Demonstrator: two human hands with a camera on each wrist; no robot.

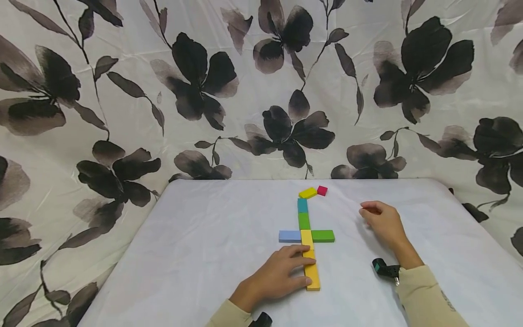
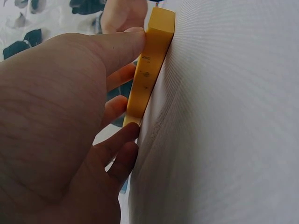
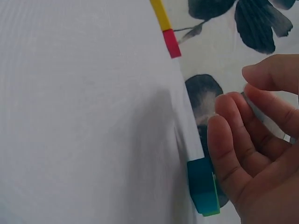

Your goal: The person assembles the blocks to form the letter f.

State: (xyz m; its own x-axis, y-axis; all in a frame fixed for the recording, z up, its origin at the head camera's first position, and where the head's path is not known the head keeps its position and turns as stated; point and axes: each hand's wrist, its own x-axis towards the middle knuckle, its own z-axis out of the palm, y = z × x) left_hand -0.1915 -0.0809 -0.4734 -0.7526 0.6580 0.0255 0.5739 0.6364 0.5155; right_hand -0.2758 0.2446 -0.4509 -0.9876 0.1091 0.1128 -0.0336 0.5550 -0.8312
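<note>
My left hand (image 1: 278,272) rests at the lower part of a line of blocks, its fingertips touching the yellow blocks (image 1: 313,278). In the left wrist view the thumb meets the near end of a yellow block (image 2: 152,60), which has small dark marks. A blue block (image 1: 289,236) and a green block (image 1: 323,236) stick out to either side of the yellow column. Above it lie another green block (image 1: 304,221) and a teal block (image 1: 302,205). Right of the blocks, my right hand (image 1: 384,225) hovers with loosely bent fingers, holding nothing.
Past the teal block, a yellow block (image 1: 308,193) lies slanted beside a small red block (image 1: 322,190). A white cloth (image 1: 196,236) covers the table. Behind the table's far edge hangs a floral curtain (image 1: 359,41). A black device (image 1: 385,269) is at my right wrist.
</note>
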